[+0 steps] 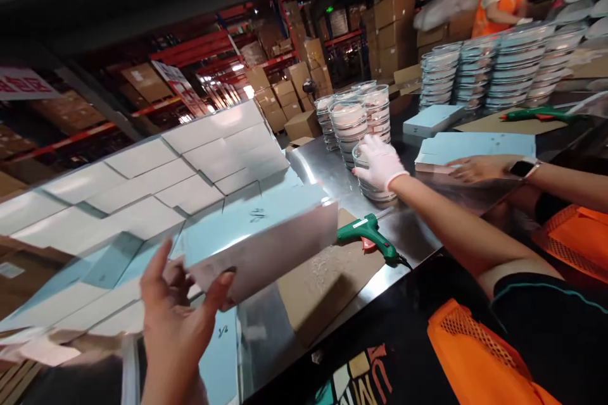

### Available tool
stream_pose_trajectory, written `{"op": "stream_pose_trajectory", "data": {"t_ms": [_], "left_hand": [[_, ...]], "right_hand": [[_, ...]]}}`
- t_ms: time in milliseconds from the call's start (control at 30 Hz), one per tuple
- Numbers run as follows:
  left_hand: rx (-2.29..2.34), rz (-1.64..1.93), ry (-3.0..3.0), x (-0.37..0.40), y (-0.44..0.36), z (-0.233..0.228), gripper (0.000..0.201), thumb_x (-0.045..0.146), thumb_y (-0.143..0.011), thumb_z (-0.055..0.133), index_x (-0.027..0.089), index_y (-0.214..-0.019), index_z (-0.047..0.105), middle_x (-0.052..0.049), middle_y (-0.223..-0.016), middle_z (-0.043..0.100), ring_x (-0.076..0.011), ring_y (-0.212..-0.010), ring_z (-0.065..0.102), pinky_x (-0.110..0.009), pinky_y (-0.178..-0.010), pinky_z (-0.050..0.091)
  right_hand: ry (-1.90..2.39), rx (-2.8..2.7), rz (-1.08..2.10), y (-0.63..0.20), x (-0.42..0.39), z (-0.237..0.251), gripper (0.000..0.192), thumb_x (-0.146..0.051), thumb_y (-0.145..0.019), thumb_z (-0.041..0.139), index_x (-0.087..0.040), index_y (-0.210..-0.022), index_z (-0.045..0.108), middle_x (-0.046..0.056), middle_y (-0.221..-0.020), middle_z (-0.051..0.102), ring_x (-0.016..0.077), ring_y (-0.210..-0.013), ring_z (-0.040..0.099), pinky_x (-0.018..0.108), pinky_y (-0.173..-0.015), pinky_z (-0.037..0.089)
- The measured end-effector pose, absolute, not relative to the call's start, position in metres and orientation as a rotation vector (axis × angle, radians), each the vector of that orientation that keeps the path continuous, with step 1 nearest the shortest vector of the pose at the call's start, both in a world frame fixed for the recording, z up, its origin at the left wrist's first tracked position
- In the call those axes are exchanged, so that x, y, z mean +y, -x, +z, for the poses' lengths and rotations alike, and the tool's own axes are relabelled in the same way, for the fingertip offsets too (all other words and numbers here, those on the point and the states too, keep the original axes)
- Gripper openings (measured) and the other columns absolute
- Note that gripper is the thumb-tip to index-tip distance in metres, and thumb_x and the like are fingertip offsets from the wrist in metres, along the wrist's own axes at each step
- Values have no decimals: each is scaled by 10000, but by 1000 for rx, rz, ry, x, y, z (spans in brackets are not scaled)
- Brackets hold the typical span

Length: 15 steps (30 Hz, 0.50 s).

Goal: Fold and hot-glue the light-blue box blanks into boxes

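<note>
Pale blue flat box (266, 234): gripped at its near corner by one of the wearer's hands (178, 310), fingers closed around the edge; which hand, and where the other is, cannot be told. Beyond it, rows of like boxes (156, 183) stacked. To the right on the steel bench (323, 171), a green glue gun (370, 237) on cardboard (323, 278). Further off, a co-worker's gloved hand (380, 161) on stacked clear dishes (354, 117).
</note>
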<state>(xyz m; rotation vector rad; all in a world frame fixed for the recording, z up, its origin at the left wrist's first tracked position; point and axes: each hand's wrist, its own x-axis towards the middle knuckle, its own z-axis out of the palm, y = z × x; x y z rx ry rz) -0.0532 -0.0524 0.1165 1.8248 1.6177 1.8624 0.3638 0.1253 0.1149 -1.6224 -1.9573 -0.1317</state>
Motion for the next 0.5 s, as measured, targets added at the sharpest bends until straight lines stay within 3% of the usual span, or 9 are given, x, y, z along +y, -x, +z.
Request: {"op": "stream_pose_trajectory", "data": {"t_ms": [100,200,267,367,500], "left_hand": [[1632,1937,-1363,-52,61,85,1279,452,-609,975,308,-1695,317,-92,-1360,648,-272,-1095,678,-562,-1092,558],[1582,1899,-1193,-54,49,50,1203,491,-602,958,279,-1641,390,-118,-1450,579,-314,-1215,629,-609,-1201,448],[1614,1833,-1214,-57,38,31,1126,508,-592,952,267,-1576,461,-121,-1476,551,-350,-1278,592,-608,-1222,415],[1710,1741,-1309,-60,30,12,971,501,-661,918,284,-1512,503,-103,-1475,551,-359,-1325,565,-569,-1220,414],[1735,1635,-1352,-55,30,-8,881,457,-686,901,285,-1457,510,-85,-1412,588,-340,-1300,589,-525,-1173,458]], "right_hand": [[1789,-1875,-115,-411,154,113,368,-391,-1014,657,-70,-1184,713,273,-1508,593,353,-1399,518,493,-1164,395],[1797,-1822,-109,-427,162,119,239,-336,-1025,600,-139,-1032,735,199,-1256,739,266,-1186,598,388,-1050,450],[1774,-1742,-154,-426,162,131,223,-330,-1023,575,-175,-1023,736,176,-1211,763,287,-1220,564,416,-1086,425],[1684,-1631,-201,-417,154,157,230,-359,-1015,553,-228,-1064,736,146,-1301,744,317,-1326,497,490,-1177,375],[1457,-1661,-2,-398,116,183,296,-464,-980,584,-220,-901,731,126,-1071,756,315,-1107,630,513,-1039,506]]}}
